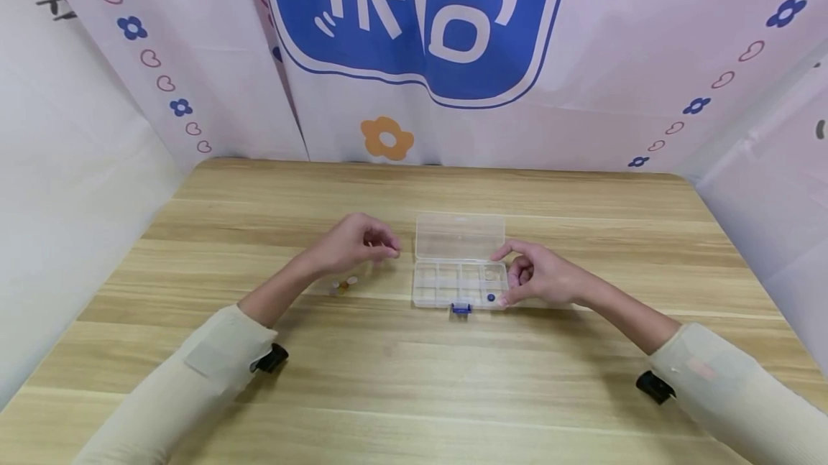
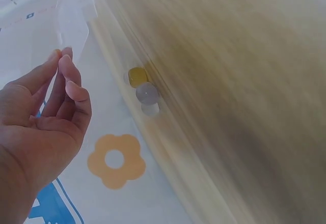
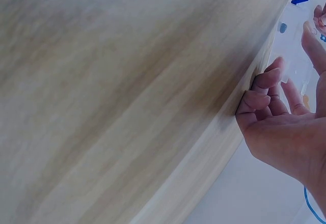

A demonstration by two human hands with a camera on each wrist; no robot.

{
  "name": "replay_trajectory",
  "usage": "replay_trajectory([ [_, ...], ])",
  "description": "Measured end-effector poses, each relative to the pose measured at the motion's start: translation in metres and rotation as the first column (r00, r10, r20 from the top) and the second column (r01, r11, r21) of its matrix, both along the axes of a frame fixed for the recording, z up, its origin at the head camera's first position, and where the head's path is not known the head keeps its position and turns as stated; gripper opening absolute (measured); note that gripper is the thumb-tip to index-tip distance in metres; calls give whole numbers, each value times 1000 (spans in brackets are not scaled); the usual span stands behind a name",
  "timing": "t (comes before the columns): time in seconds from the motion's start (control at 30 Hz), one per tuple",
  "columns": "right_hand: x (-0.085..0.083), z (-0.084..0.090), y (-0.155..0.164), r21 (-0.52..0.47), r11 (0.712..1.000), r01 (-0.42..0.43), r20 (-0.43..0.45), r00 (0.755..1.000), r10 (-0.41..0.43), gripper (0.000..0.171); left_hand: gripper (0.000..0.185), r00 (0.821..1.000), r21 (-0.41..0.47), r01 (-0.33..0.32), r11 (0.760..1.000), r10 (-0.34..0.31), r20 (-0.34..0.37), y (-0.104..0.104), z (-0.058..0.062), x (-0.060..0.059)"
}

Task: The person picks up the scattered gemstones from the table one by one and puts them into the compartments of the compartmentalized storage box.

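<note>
A clear plastic compartment box point(image 1: 437, 282) lies with its lid point(image 1: 460, 237) folded back and a blue latch point(image 1: 461, 309) in front. My right hand point(image 1: 540, 274) holds the box's right end, thumb at the front corner and index finger near the hinge. One dark blue bead point(image 1: 491, 297) sits in the front right compartment. Left of the box, my left hand point(image 1: 356, 243) hovers with thumb and index fingertips pinched together; anything between them is too small to make out. Below that hand lie a yellow bead point(image 2: 137, 77), a greyish bead point(image 2: 147, 93) and a clear one point(image 2: 150, 108).
The wooden table point(image 1: 401, 393) extends around the box. A white printed cloth point(image 1: 556, 120) with a blue sign hangs along its back edge. Small black devices point(image 1: 270, 358) are strapped to both sleeved wrists.
</note>
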State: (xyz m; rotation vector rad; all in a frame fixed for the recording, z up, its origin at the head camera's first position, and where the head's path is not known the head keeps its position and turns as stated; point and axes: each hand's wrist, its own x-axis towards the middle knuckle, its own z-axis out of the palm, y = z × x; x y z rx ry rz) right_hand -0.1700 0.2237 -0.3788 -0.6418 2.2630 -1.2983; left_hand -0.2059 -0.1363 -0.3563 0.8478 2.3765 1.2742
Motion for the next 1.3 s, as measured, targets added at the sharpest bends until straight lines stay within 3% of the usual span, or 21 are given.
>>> replay_trajectory([
  [0.33, 0, 0, 0, 1, 1000, 2, 4, 1000, -2, 64, 5, 1000, 15, 13, 1000, -13, 11, 7, 2, -1],
  [1.0, -2, 0, 0, 2, 1000, 1, -9, 1000, -1, 64, 3, 999, 5, 30, 1000, -30, -36, 24, 3, -1],
  [1.3, 0, -2, 0, -7, 1000, 2, 2, 1000, -2, 63, 6, 995, 3, 85, 996, -84, -54, 39, -1, -1],
])
